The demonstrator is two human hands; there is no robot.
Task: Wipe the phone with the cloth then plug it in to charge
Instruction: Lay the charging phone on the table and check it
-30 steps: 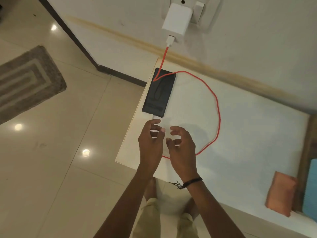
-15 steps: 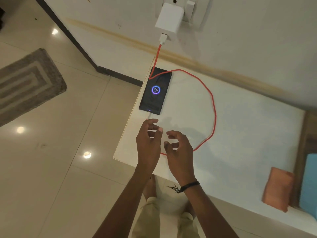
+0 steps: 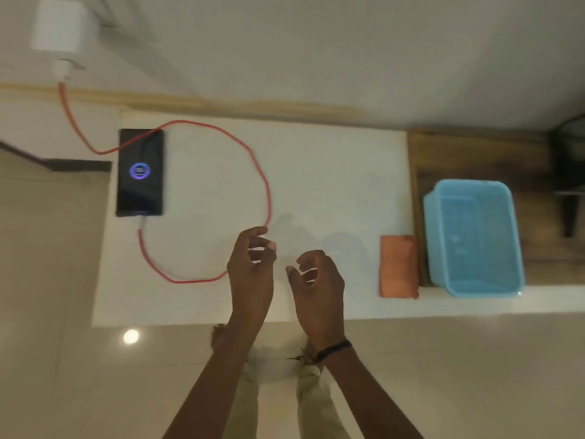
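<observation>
A black phone [image 3: 140, 172] lies flat at the left end of the white counter [image 3: 316, 172], its screen lit with a round charging ring. A red cable [image 3: 267, 191] runs from the phone's near end in a wide loop and up to the white charger [image 3: 61, 25] in the wall socket. The folded orange cloth [image 3: 398, 266] lies on the counter at the right. My left hand [image 3: 251, 267] and my right hand [image 3: 316, 280] hover over the counter's front, fingers curled and apart, holding nothing. My left hand covers part of the cable loop.
A blue plastic tub [image 3: 473, 237] stands on a brown wooden board [image 3: 474, 153] right of the cloth. The wall runs behind the counter. Glossy floor tiles [image 3: 47, 280] lie to the left and in front.
The phone's screen lit up with the charging ring. The view swung right, bringing the cloth and blue tub further in. Both hands now sit right of the phone, away from it.
</observation>
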